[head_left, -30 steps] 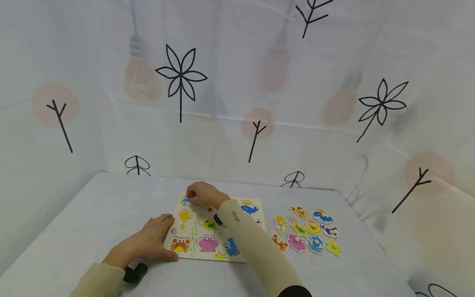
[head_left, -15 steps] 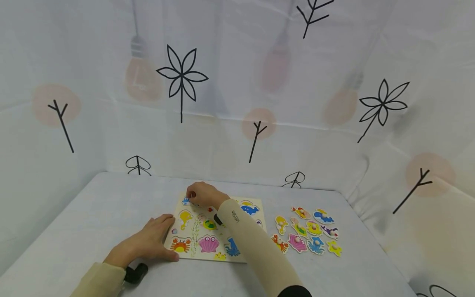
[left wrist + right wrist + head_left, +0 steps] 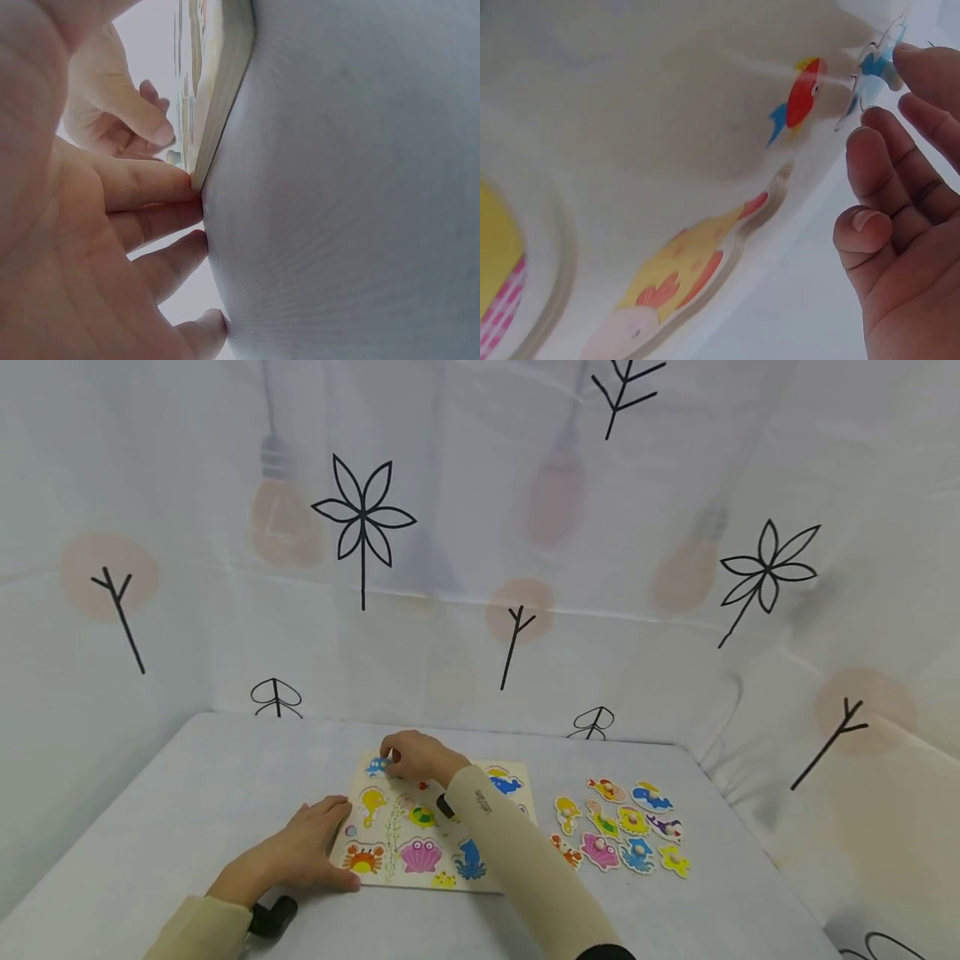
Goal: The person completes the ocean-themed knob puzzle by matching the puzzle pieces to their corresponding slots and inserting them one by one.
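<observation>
A wooden peg puzzle board (image 3: pixel 480 887) printed with sea animals lies on the table. My left hand (image 3: pixel 300 852) braces its near left corner, thumb at the front edge. In the left wrist view, the fingertips (image 3: pixel 184 184) press against the board's side, fingers nearly straight. Over the far left corner is my right hand (image 3: pixel 420 756), beside a blue puzzle piece (image 3: pixel 375 767). In the right wrist view, that blue piece (image 3: pixel 870 67) sits at the board's far corner, its knob just off the thumb (image 3: pixel 930 71). Thumb and fingers there look parted and loosely bent.
Right of the board lies a group of several knobbed animal pieces, among them a pink shell piece (image 3: pixel 600 851), a blue octopus piece (image 3: pixel 637 855) and a yellow star piece (image 3: pixel 674 861). A patterned white cloth (image 3: pixel 450 527) hangs behind the table.
My right hand has shifted slightly to the right, and more of the blue piece shows beside its fingers. The left hand keeps its place at the board's corner.
</observation>
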Tool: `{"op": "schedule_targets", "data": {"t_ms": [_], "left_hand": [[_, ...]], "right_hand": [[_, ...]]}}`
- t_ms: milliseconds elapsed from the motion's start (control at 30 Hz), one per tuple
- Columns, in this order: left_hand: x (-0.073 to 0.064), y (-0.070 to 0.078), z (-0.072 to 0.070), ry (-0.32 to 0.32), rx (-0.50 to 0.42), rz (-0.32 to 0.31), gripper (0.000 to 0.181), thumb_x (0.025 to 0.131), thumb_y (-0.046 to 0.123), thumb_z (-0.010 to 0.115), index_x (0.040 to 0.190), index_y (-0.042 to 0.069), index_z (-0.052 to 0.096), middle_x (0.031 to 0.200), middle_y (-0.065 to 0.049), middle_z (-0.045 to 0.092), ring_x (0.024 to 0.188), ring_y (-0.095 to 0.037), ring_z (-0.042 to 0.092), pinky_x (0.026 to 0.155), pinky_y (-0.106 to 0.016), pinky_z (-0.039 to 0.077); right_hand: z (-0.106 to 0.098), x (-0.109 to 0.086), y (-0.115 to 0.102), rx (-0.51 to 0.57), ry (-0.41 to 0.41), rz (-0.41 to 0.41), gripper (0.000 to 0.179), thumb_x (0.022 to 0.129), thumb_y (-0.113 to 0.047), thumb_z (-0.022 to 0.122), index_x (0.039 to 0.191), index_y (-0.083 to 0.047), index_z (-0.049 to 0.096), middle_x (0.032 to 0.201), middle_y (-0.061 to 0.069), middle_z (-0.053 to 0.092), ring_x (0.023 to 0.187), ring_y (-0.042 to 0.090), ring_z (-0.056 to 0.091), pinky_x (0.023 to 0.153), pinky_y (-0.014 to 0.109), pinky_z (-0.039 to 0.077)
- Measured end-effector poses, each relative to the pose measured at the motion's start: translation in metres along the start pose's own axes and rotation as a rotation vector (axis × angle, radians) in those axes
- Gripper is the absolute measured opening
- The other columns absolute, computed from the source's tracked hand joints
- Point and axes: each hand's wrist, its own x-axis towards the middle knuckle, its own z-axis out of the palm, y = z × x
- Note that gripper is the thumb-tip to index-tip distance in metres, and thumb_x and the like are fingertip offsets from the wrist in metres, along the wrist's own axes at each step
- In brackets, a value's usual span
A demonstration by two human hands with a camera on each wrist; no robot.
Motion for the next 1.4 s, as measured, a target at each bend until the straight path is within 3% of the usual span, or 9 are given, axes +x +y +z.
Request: {"op": "schedule_targets", "data": {"t_ms": [300, 467, 667, 967, 1200, 1400], "left_hand": [[0.000, 0.002, 0.001, -0.003, 0.001, -0.028, 0.114, 0.056, 0.063, 0.083, 0.139, -0.003, 0.042, 0.144, -0.021, 0.038, 0.134, -0.039, 0.033, 0.110, -0.066, 0.014], [0.000, 0.000, 0.004, -0.015, -0.005, -0.041, 0.115, 0.055, 0.063, 0.083, 0.140, -0.003, 0.041, 0.145, -0.021, 0.036, 0.135, -0.040, 0.032, 0.110, -0.067, 0.013], [-0.001, 0.001, 0.003, -0.004, -0.003, -0.035, 0.115, 0.055, 0.061, 0.084, 0.139, -0.004, 0.042, 0.144, -0.023, 0.037, 0.134, -0.042, 0.032, 0.110, -0.067, 0.014], [0.002, 0.003, 0.006, -0.009, 0.010, -0.043, 0.116, 0.054, 0.063, 0.083, 0.140, -0.002, 0.041, 0.146, -0.022, 0.035, 0.135, -0.041, 0.032, 0.111, -0.066, 0.013], [0.003, 0.003, 0.006, -0.006, 0.019, -0.037, 0.114, 0.054, 0.062, 0.084, 0.139, -0.002, 0.043, 0.144, -0.022, 0.037, 0.132, -0.041, 0.034, 0.109, -0.068, 0.015], [0.003, 0.003, 0.007, -0.003, 0.030, -0.029, 0.114, 0.053, 0.063, 0.084, 0.137, -0.002, 0.044, 0.143, -0.023, 0.038, 0.131, -0.042, 0.036, 0.108, -0.069, 0.017]], "right_hand": [[-0.007, -0.025, 0.006, -0.016, -0.010, 0.041, 0.032, 0.091, -0.035, 0.066, 0.120, -0.024, 0.061, 0.104, -0.006, 0.056, 0.084, 0.009, 0.052, 0.070, 0.023, 0.049], [-0.008, -0.046, 0.012, -0.041, -0.013, 0.007, 0.032, 0.091, -0.038, 0.065, 0.119, -0.023, 0.062, 0.102, -0.008, 0.057, 0.088, 0.009, 0.051, 0.079, 0.025, 0.048], [-0.007, -0.070, 0.025, -0.106, 0.026, -0.028, 0.032, 0.090, -0.042, 0.064, 0.115, -0.022, 0.063, 0.098, -0.008, 0.058, 0.084, 0.007, 0.051, 0.076, 0.023, 0.048], [-0.017, -0.111, 0.055, -0.088, 0.057, 0.064, 0.034, 0.089, -0.043, 0.064, 0.116, -0.024, 0.063, 0.101, -0.009, 0.059, 0.090, 0.009, 0.053, 0.083, 0.031, 0.051], [-0.022, -0.135, 0.083, -0.105, 0.080, 0.100, 0.036, 0.089, -0.044, 0.064, 0.116, -0.021, 0.063, 0.103, -0.005, 0.060, 0.088, 0.010, 0.053, 0.081, 0.032, 0.051], [-0.030, -0.154, 0.108, -0.045, 0.118, 0.153, 0.036, 0.088, -0.039, 0.067, 0.117, -0.017, 0.064, 0.102, -0.004, 0.060, 0.086, 0.013, 0.053, 0.078, 0.034, 0.051]]}}
